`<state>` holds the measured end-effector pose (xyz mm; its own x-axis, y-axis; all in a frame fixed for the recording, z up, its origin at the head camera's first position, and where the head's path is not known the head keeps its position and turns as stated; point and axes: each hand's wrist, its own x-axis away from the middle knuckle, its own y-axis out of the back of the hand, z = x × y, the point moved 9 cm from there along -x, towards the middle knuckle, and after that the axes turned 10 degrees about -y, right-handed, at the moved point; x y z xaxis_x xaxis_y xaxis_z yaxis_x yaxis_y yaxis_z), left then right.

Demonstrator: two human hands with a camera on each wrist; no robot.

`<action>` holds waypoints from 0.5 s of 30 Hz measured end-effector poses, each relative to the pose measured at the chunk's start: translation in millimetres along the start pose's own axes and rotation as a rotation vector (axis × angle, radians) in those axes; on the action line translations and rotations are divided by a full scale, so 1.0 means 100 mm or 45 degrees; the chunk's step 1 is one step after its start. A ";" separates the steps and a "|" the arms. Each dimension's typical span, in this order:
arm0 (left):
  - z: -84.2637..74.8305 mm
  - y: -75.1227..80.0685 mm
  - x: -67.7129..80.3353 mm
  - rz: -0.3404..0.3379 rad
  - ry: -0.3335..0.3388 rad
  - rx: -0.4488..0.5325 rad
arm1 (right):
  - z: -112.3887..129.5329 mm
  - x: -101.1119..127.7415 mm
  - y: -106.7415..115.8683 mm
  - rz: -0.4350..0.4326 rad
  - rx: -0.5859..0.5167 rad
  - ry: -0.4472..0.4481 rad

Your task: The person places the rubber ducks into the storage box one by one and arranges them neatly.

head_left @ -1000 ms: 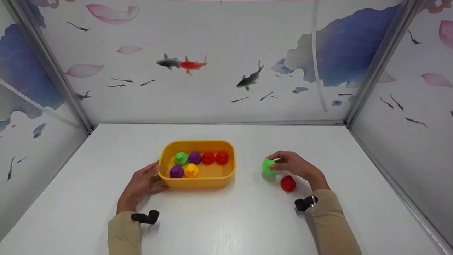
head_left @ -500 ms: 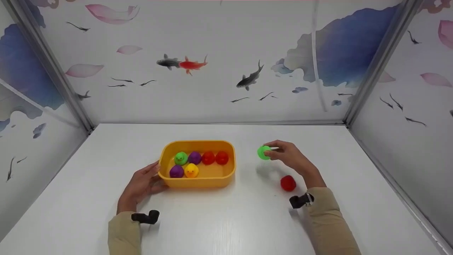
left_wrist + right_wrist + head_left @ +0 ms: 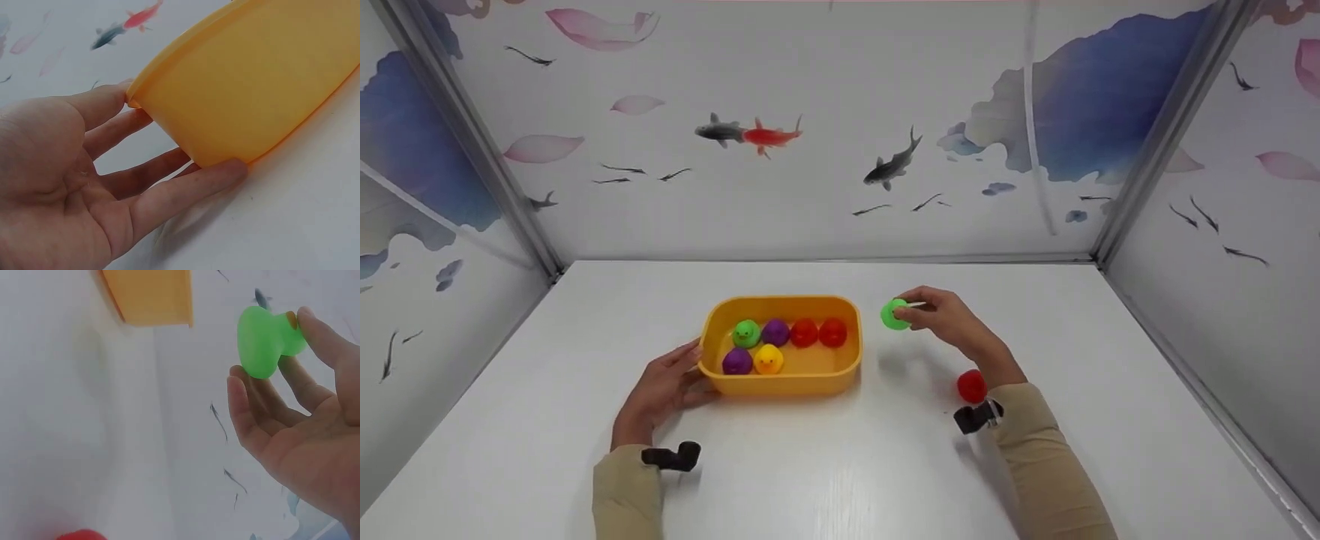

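— Since a second ago the right hand [image 3: 952,321] has lifted the green rubber duck [image 3: 895,314] off the table [image 3: 840,465] and carried it leftward; it now hangs in the air just to the right of the yellow tub [image 3: 780,381], not yet over the rim.

— How is it held?

— Pinched between thumb and fingertips [image 3: 315,332], with the other fingers loosely curled beneath. The left hand [image 3: 664,390] lies spread and flat, its fingers [image 3: 185,194] pressed against the tub's left wall and one tip at the rim, bracing it.

— What would make this step go well?

— I'd judge: carry the duck clear above the rim, then lower it into the bare patch at the tub's right end, away from the six ducks already inside [image 3: 780,345], and let go low so it doesn't bounce out. The bracing hand should hold firm, since the tub looks light.

— And around them?

— A red duck [image 3: 972,385] sits on the table just behind the right wrist. The table is white and smooth, walled by panels printed with fish [image 3: 746,135] and blue lotus leaves.
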<state>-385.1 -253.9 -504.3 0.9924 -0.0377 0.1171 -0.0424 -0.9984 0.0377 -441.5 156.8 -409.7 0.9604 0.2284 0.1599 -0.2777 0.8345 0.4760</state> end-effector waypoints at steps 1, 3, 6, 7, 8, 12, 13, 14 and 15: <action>0.00 0.00 0.00 0.004 -0.004 0.000 | 0.04 -0.02 -0.02 0.003 -0.011 0.000; 0.00 0.01 0.01 -0.002 -0.004 0.004 | 0.14 -0.05 -0.07 0.005 -0.025 0.006; -0.01 0.00 0.01 0.013 -0.017 0.033 | 0.30 -0.08 -0.13 0.009 -0.005 0.035; -0.01 -0.01 0.01 0.012 -0.019 0.043 | 0.34 -0.09 -0.16 0.009 -0.002 0.034; -0.01 -0.01 0.01 0.009 -0.020 0.051 | 0.39 -0.10 -0.19 0.014 0.007 0.037; -0.01 -0.01 0.00 0.002 -0.018 0.044 | 0.52 -0.16 -0.35 0.053 0.050 0.017; -0.02 -0.01 0.00 0.005 -0.020 0.035 | 0.54 -0.17 -0.40 0.068 0.064 0.012; -0.01 -0.01 0.00 0.009 -0.019 0.028 | 0.56 -0.20 -0.45 0.085 0.079 0.006; -0.01 -0.01 0.00 0.009 -0.018 0.019 | 0.58 -0.21 -0.51 0.100 0.094 0.003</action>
<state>-384.9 -252.5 -503.0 0.9936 -0.0453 0.1031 -0.0478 -0.9986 0.0217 -449.4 80.7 -387.4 0.9356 0.2928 0.1971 -0.3530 0.7746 0.5248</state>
